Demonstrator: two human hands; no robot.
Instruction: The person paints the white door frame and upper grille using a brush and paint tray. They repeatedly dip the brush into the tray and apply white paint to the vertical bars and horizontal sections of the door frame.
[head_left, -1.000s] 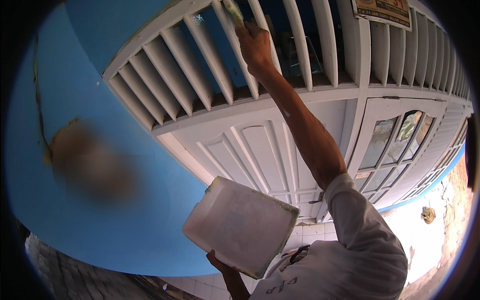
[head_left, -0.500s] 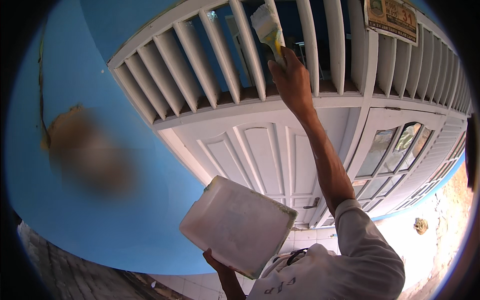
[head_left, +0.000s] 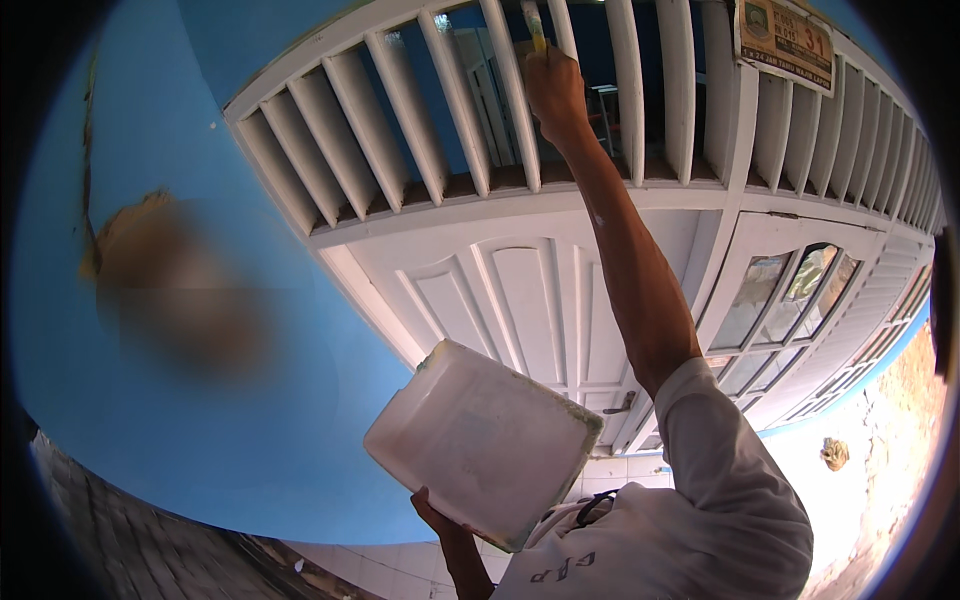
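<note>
A shallow, rectangular white paint tray, smooth inside and crusted green along its rim, is gripped at its lower edge by the left hand. The right hand clenches a yellow-marked paintbrush, pointing upward from it among straight white slats. Relative to the preceding frame, the brush has risen, its bristles now out of sight.

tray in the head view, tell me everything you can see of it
The tray is whitish, shallow and roughly rectangular, with a raised rim and rounded corners; it looks like plastic. Greenish and yellowish stains mark its rim, and faint greyish smears show inside. It is held at a slant, its inside facing the camera, overlapping the white door in the picture. The left hand grips its lower left edge. Its lowest corner is near the shirt; whether they touch is unclear.
</note>
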